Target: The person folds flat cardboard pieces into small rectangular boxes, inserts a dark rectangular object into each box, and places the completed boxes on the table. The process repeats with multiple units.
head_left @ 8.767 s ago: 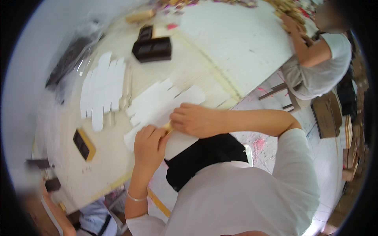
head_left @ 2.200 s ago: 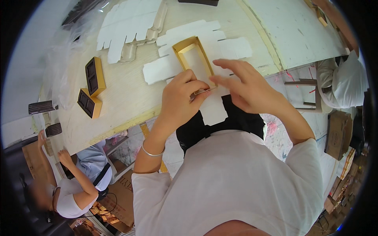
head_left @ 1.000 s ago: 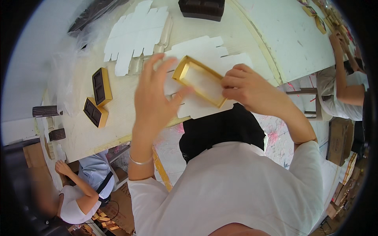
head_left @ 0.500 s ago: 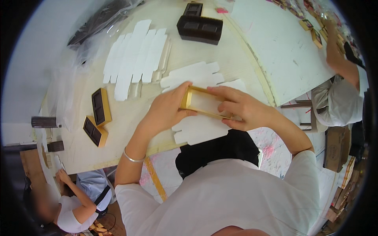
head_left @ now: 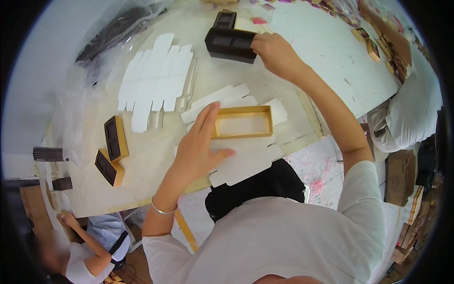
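A gold-sided, open-topped rectangular box (head_left: 241,136) rests on flat white card blanks (head_left: 246,163) in front of me; its inside is pale. My left hand (head_left: 195,146) lies at the box's left end, fingers stretched out and thumb apart, and it hides that end. Farther off, my right hand (head_left: 276,54) reaches to the right end of a stack of dark brown moulded plastic trays (head_left: 229,45), its fingers closed on the edge. Whether it grips one tray or several I cannot tell.
Flattened white card boxes (head_left: 156,75) are stacked at left. Two gold boxes with brown trays in them (head_left: 116,137) stand nearer the left edge. Clear plastic bagging (head_left: 82,94) lies beyond. Co-workers sit at lower left (head_left: 90,255) and right (head_left: 402,104).
My right hand has left the gold box and moved up and away to the brown tray stack. The box now sits on the card blanks, and my left hand has loosened its fingers.
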A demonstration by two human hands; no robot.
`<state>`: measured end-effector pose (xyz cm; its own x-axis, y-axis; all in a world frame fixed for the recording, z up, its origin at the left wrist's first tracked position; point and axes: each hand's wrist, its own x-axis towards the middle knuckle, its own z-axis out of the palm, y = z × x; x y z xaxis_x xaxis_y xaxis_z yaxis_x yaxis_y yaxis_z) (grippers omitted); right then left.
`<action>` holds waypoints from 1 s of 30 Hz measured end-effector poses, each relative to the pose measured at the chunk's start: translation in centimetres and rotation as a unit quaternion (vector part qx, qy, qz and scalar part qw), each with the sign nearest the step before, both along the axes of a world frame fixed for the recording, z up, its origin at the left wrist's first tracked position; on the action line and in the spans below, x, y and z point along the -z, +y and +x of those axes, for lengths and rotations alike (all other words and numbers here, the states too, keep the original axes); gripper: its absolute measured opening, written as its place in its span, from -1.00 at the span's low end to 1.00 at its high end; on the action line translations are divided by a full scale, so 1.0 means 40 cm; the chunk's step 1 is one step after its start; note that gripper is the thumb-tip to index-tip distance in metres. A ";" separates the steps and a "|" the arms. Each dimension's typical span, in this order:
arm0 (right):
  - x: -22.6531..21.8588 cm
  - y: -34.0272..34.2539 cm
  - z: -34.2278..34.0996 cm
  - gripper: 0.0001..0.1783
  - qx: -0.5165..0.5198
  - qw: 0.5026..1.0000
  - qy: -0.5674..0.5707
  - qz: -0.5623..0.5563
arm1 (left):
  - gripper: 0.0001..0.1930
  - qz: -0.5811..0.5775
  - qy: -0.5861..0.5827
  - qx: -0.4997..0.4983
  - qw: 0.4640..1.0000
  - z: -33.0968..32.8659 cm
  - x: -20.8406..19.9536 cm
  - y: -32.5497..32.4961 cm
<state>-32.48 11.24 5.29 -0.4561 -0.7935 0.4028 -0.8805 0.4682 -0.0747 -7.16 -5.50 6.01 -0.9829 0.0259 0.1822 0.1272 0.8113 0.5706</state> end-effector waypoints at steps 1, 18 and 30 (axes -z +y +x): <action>-0.002 0.001 -0.017 -0.83 -0.012 0.999 -0.019 -0.040 | -0.15 0.044 -0.041 0.003 0.998 -0.013 -0.005 -0.008; -0.102 0.204 0.208 -0.69 -0.050 0.814 -0.576 -0.055 | -0.08 0.156 -0.138 -0.017 0.978 -0.015 -0.001 -0.009; -0.052 0.177 0.265 -0.43 -0.155 0.970 -0.190 -0.002 | -0.24 0.106 -0.110 0.022 0.988 -0.004 0.000 -0.005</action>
